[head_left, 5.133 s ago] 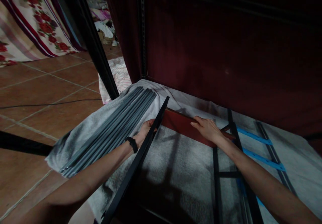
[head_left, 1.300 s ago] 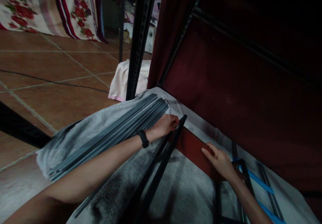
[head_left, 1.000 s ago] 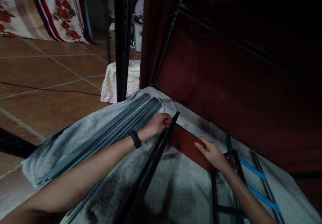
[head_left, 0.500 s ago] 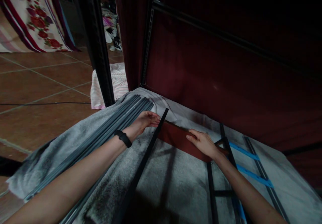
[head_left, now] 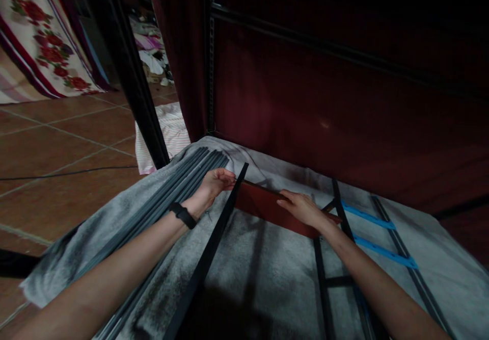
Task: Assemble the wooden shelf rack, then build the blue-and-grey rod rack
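Observation:
My left hand [head_left: 217, 183], with a dark band on the wrist, has its thumb and fingers pinched together against the outer side of a black metal bar [head_left: 218, 233], near its far end. Whatever is between those fingertips is too small to make out. A reddish-brown board [head_left: 260, 201] stands on edge between this bar and a black ladder-like frame [head_left: 320, 268] on the right. My right hand [head_left: 301, 208] grips the board's upper edge toward its right end, fingers over the top. The board's left end meets the bar beside my left fingertips.
Several grey rods [head_left: 179, 192] lie bundled along the left side of the grey blanket [head_left: 282, 263]. Blue strips [head_left: 382, 251] cross dark rails at the right. A black upright post [head_left: 133, 85] stands at left, and a dark red curtain [head_left: 305, 100] hangs behind.
The view has tilted and shifted slightly. Both hands keep about the same places on the bar and the board.

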Demonstrator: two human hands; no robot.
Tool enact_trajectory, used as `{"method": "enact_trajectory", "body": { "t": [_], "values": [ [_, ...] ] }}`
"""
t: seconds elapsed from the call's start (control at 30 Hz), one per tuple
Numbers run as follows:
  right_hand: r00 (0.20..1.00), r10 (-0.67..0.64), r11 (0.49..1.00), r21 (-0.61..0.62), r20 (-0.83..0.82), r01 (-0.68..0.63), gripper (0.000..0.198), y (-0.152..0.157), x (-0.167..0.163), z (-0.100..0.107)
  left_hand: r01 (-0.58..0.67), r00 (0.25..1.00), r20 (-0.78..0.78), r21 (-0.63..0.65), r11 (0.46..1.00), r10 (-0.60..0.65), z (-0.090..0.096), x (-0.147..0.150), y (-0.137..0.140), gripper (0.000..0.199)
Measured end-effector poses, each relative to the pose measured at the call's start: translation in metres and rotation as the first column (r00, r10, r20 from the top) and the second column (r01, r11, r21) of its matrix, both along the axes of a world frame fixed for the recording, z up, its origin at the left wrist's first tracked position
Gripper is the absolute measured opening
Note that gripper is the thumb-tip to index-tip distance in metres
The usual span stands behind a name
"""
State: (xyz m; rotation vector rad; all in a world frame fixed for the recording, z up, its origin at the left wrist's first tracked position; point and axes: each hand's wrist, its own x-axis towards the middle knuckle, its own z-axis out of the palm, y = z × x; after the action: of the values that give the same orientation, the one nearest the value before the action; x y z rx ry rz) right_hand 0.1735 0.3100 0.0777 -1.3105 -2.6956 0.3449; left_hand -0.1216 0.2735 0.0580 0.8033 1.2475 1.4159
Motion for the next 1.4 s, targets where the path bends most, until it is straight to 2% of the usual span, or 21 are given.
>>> {"method": "enact_trajectory", "body": {
  "t": [0.17, 0.5, 0.7, 0.97, 1.1, 1.17, 1.3, 1.4],
  "values": [
    [0.998, -0.02, 1.0, 0.019, 0.054, 0.019, 0.031, 0.0, -0.001, 0.001, -0.007, 0.998, 0.059, -0.035, 0.999, 0.009, 0.0, 0.003, 0.0, 0.017],
    [0.993, -0.047, 0.999, 0.027, 0.106, 0.045, 0.036, -0.002, -0.003, 0.003, -0.035, 0.998, 0.039, -0.136, 0.99, 0.04, 0.006, 0.007, -0.004, 0.012],
    [0.995, -0.041, 0.999, -0.005, 0.091, 0.041, 0.037, 0.002, -0.001, 0.0, -0.122, 0.99, -0.075, -0.049, 0.991, 0.118, 0.009, 0.016, -0.002, 0.01],
    [1.0, 0.01, 0.999, -0.051, 0.028, -0.009, 0.032, 0.006, 0.003, 0.001, -0.127, 0.991, -0.04, -0.07, 0.989, 0.124, 0.009, 0.018, -0.007, 0.013],
    [1.0, 0.012, 0.998, -0.065, 0.001, -0.012, 0.03, 0.005, 0.004, 0.004, -0.154, 0.987, -0.044, 0.067, 0.986, 0.157, 0.005, 0.023, -0.005, 0.013],
    [1.0, 0.02, 0.996, -0.083, -0.017, -0.022, 0.03, 0.004, 0.004, 0.005, -0.153, 0.986, -0.047, 0.097, 0.983, 0.158, 0.004, 0.023, -0.004, 0.013],
    [0.998, 0.005, 0.993, -0.113, -0.068, -0.013, 0.029, 0.004, 0.005, 0.004, -0.09, 0.995, -0.05, -0.029, 0.996, 0.088, 0.006, 0.015, -0.003, 0.013],
    [0.995, 0.014, 0.99, -0.137, -0.099, -0.028, 0.03, 0.006, 0.006, 0.002, -0.072, 0.997, -0.023, -0.057, 0.996, 0.071, 0.006, 0.014, -0.004, 0.014]
  ]
}}
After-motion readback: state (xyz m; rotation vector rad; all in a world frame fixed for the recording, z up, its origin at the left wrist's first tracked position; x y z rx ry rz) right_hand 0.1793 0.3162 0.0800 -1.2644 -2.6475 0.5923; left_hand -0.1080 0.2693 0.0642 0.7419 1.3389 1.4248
